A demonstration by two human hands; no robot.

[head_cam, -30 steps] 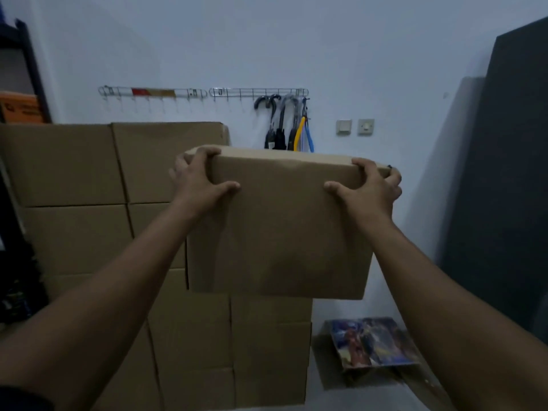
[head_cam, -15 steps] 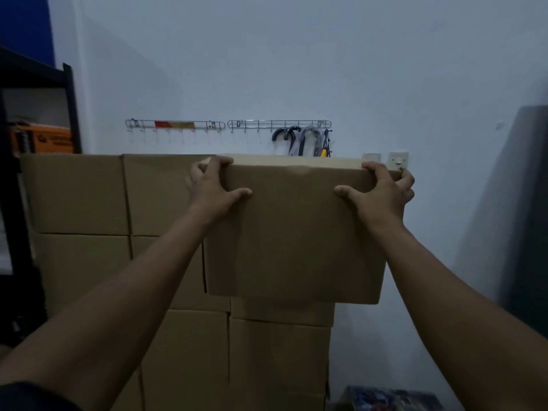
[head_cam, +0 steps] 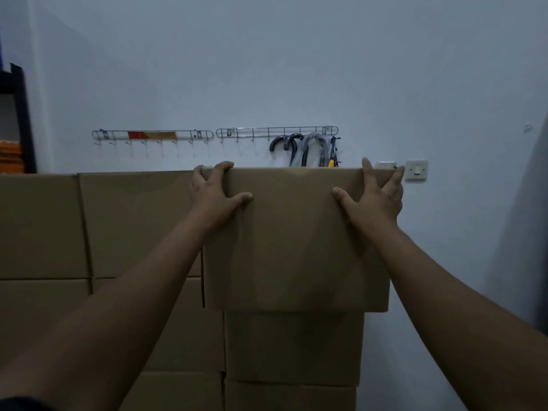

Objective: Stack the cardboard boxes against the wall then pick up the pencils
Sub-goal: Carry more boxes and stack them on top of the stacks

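Facing the pale wall (head_cam: 267, 69), you hold a cardboard box (head_cam: 296, 247) over the right column of stacked boxes (head_cam: 44, 226), level with the top row, left hand (head_cam: 216, 194) and right hand (head_cam: 373, 200) gripping its upper corners below hanging umbrellas (head_cam: 305, 152).

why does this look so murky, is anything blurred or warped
Head view: dim, bluish, low-contrast light with no glare. Head view: a soft shadow runs down the middle of the box. Head view: nothing is badly blurred, and the rack and switch are readable. Head view: the wide lens seems to lean the shelf post at the left edge.
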